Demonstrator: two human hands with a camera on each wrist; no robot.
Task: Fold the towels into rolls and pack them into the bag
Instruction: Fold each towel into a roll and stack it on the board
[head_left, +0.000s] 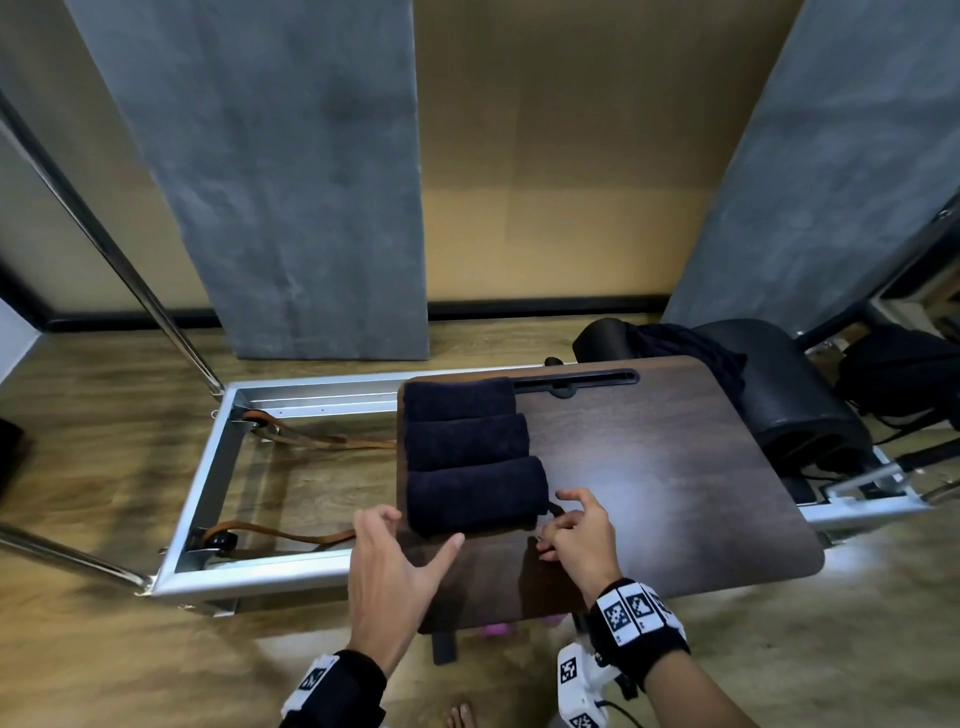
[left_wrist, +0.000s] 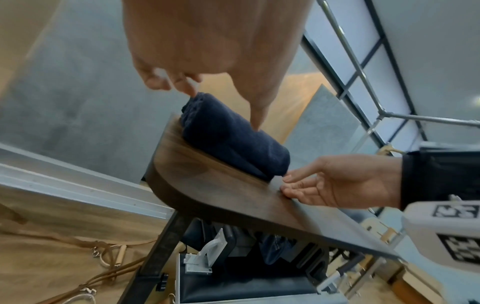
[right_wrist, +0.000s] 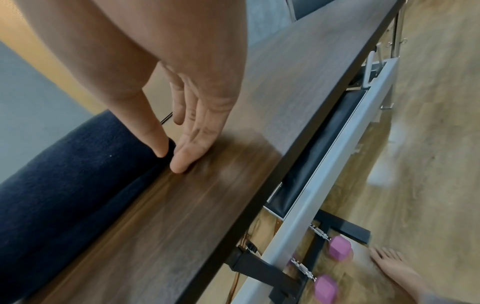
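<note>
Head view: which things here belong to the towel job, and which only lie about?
Belong to the job:
- three rolled dark towels
- wooden table
- left hand
- right hand

Lying about:
- pink dumbbell
- brown straps
- black bolster

Dark wood table (head_left: 649, 467), three rolled towels (head_left: 470, 449)

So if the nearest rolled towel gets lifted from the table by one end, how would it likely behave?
The nearest rolled towel is soft terry, so it would probably sag if held by one end. Nothing visibly binds it, so it may start to unroll. Lying on the smooth table, it could roll toward the near edge. The left hand and right hand sit at its two ends, which suits a two-handed lift.
</note>
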